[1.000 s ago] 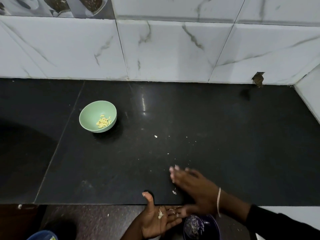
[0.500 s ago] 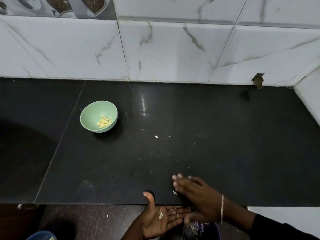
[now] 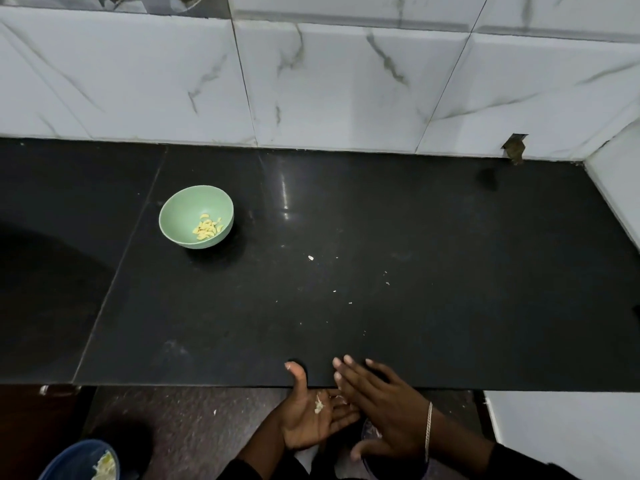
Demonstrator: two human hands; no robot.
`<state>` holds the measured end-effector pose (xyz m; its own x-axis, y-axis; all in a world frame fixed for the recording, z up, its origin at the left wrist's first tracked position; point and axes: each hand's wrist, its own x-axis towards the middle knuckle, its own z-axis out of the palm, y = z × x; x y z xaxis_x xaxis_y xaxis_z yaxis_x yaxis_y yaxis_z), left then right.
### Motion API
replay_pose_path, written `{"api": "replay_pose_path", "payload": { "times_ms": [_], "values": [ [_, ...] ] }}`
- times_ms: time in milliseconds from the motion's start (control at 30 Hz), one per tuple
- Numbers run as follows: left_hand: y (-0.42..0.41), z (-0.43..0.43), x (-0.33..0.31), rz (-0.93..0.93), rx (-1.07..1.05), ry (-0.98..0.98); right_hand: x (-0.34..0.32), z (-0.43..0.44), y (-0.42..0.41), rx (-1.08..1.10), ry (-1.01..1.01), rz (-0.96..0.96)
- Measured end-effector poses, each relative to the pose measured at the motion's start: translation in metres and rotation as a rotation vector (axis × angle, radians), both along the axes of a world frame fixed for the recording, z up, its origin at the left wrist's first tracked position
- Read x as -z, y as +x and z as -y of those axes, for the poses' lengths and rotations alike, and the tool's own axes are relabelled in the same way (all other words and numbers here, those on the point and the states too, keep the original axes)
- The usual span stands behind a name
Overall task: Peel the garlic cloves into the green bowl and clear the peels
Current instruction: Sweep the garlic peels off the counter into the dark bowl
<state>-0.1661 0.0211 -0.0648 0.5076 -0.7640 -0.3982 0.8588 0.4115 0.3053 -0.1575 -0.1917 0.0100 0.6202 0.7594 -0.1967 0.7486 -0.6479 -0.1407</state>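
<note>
Right hand (image 3: pixel 386 408) slid back over left hand (image 3: pixel 306 422), hiding its fingertips.

Open counter (image 3: pixel 381 220) beside green bowl (image 3: pixel 183 216)

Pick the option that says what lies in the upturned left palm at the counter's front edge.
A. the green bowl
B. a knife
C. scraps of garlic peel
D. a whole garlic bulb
C: a few pale scraps of garlic peel lie on the open left hand, held palm up just below the black counter edge; the green bowl stands apart on the counter.
</note>
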Motion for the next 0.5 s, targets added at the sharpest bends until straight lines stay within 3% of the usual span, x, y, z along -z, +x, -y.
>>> {"api": "replay_pose_path", "payload": {
  "times_ms": [167,367,433,500],
  "values": [
    [0.001,0.0,-0.005,0.04,0.037,-0.061,-0.004,0.003,0.022,0.183,-0.039,-0.063],
    [-0.005,0.001,-0.005,-0.099,-0.111,0.015,0.003,-0.011,-0.018,-0.182,-0.035,-0.031],
    [-0.003,0.001,-0.011,-0.091,-0.112,0.043,0.002,-0.016,-0.003,-0.203,0.071,-0.02],
    [-0.002,0.0,-0.017,-0.001,-0.06,0.096,-0.004,-0.025,0.035,-0.058,0.236,-0.028]
  ]
}}
